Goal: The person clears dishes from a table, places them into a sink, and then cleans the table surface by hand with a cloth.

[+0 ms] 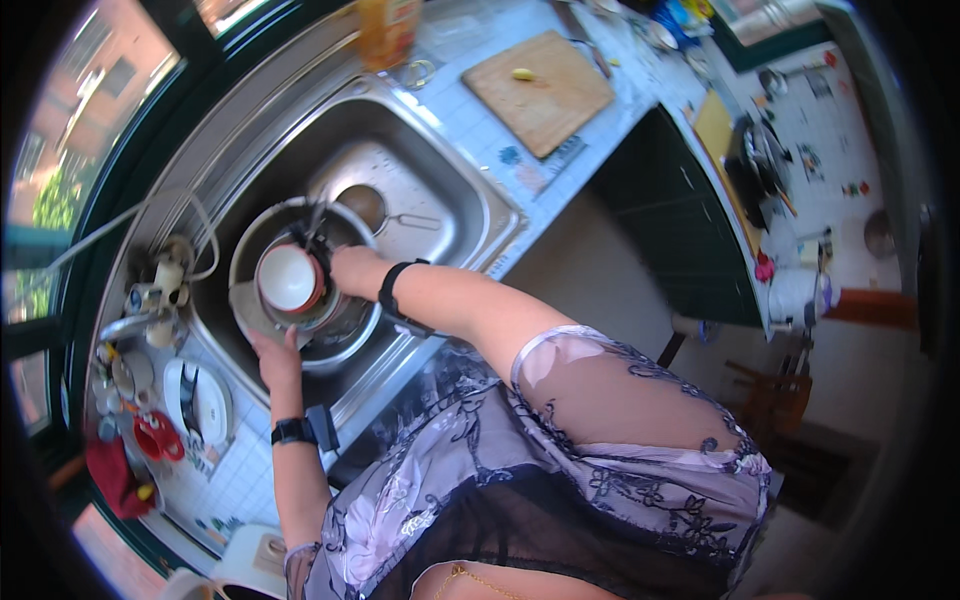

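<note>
In the metal sink (455, 215), a round steel basin (243, 245) holds several dishes. Among them is a bowl (290, 278), white inside and reddish outside, resting on other dishware. My right hand (352, 272) reaches in at the bowl's right side, fingers closed around a bunch of dark, slim utensils (315, 238) whose exact kind is blurred. At the basin's near-left edge, my left hand (276, 355) grips a flat grey-beige piece (246, 305), its thumb raised; whether this is cloth or dishware I cannot tell. A wire-handled strainer (362, 207) lies beside the basin.
A wooden cutting board (540, 92) with a small yellow piece (523, 74) lies on the counter beyond the sink. Left of the sink stand a faucet (170, 275), a white oval plate (210, 405) and a red item (157, 436). A dark pan (757, 160) sits at the right.
</note>
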`<state>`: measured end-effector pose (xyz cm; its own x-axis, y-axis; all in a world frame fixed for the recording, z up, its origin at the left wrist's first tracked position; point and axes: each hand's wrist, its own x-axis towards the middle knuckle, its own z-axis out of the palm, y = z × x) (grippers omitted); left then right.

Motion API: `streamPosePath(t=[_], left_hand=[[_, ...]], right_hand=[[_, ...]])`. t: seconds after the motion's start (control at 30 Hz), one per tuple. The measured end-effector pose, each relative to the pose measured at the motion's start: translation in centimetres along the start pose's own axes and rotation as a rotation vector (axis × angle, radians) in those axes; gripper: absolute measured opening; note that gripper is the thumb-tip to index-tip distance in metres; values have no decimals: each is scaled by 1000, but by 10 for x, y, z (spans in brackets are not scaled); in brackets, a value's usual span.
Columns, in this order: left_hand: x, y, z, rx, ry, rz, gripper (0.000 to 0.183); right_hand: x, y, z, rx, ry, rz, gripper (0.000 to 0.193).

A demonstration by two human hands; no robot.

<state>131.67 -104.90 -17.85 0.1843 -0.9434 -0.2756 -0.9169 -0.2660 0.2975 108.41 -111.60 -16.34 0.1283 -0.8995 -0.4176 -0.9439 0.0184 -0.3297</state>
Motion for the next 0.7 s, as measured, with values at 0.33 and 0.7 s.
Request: streamPosePath(t=[0.33,0.7], left_hand=[[56,19,-128,84,329,402,70],[-55,398,-42,-67,22,1218,62]], right_hand=[[-86,67,-96,189,274,-156,49],[-318,306,-52,615,517,602,87]])
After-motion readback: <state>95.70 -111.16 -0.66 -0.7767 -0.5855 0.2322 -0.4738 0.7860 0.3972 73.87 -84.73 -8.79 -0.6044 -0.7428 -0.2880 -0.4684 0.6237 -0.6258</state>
